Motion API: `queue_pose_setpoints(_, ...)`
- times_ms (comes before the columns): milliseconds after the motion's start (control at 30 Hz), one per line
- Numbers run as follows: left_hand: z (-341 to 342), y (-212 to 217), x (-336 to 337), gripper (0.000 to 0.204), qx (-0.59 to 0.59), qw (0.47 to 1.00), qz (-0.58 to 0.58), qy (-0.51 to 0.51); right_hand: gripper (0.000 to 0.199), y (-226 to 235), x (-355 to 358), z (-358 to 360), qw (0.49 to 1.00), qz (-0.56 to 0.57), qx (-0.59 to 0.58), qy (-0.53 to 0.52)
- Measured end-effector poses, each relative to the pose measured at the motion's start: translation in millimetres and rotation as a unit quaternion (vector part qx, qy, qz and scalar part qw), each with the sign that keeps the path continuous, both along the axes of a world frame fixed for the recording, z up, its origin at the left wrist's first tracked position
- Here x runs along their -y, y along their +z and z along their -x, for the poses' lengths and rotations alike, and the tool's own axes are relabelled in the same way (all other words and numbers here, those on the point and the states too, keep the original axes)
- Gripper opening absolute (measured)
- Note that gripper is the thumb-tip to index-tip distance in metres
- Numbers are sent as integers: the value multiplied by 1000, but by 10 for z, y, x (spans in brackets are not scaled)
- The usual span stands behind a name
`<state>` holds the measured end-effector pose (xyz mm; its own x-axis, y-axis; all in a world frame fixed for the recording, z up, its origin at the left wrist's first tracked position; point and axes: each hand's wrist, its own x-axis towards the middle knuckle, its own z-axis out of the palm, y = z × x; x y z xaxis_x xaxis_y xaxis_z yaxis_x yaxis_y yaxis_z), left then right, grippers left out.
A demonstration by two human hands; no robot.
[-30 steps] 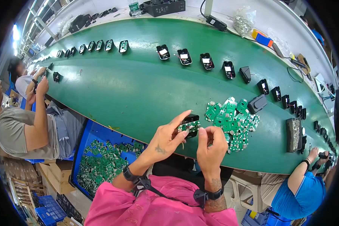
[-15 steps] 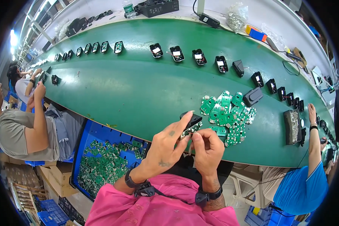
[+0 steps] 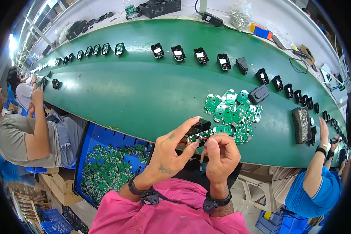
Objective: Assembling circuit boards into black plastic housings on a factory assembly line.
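My left hand (image 3: 168,153) grips a small black plastic housing (image 3: 201,126) together with a green circuit board (image 3: 198,135) along its near side, just past the table's front edge. Thumb and index finger of my right hand (image 3: 222,156) are pinched at the board's right part, where a thin red wire (image 3: 204,139) shows. The fingertips partly hide the wire's end. Right beyond my hands lies a heap of loose green circuit boards (image 3: 232,113) on the green tabletop (image 3: 144,89).
Open black housings (image 3: 201,55) stand in a row along the far side. A closed black housing (image 3: 258,94) sits beside the heap, a dark foam block (image 3: 301,125) farther right. A blue bin (image 3: 90,140) of boards is at lower left. Co-workers sit on both sides.
The housing and board have turned, so more of the board's face shows. My right hand has shifted slightly right, and the red wire now shows. The right-hand co-worker's arm has drawn nearer.
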<state>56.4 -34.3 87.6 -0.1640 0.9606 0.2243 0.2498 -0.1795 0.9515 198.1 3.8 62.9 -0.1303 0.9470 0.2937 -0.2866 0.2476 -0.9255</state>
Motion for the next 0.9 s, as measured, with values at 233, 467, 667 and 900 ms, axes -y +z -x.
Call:
queue_pose_setpoints(233, 32, 54, 79, 53, -4, 1000, 27, -14, 24, -25, -56, -123, 996, -63, 58, 38)
queue_pose_setpoints(467, 9, 59, 105, 55, -49, 998, 22, -24, 22, -5, -51, -127, 988, -122, 93, 22)
queue_pose_setpoints(667, -47, 76, 104, 55, -68, 997, 22, -5, 12, 24, -27, -137, 985, -135, 110, 16)
queue_pose_setpoints(900, -139, 17, 94, 58, -192, 974, -93, 78, 7, 154, 91, -123, 952, -141, 255, -93)
